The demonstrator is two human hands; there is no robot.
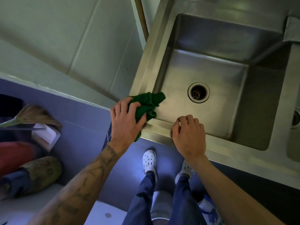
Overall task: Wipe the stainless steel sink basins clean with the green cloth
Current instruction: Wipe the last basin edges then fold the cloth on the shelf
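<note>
at the near-left corner of the sink basin the left grip clutches the limp, soft green cloth, best held wadded; right grip loosely curled, empty.

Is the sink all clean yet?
Not yet. Nothing looks finished. The left hand grips the crumpled green cloth at the near corner of the big stainless steel basin; the right hand rests on its front rim. Its floor, walls and the second basin remain.

Dim greenish light, edges bowed (wide-angle), soft glare
</note>
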